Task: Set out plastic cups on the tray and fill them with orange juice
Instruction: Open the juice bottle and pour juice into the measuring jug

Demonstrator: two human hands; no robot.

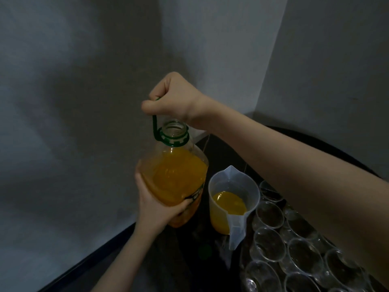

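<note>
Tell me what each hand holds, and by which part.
Both hold the juice bottle. The right hand grips its green carry handle above the open neck; the left hand grips the lower body from beneath.

1 head-worn view looks forward and down, close over the dark table [221, 157]; corner walls [84, 60] behind.

Two bare hands and two bare forearms, nothing else of the person in view. Right hand [170, 98] uncovered, rounded knuckles, smooth back, faint crease at the wrist. Right forearm [294, 175] unclothed all the way to the picture's right edge, looming broad and slightly blurred close to the camera. Left hand [155, 205] likewise uncovered. Left forearm [126, 256] slimmer-looking, unclothed down to the bottom edge. Dim, soft light over all of it.
</note>
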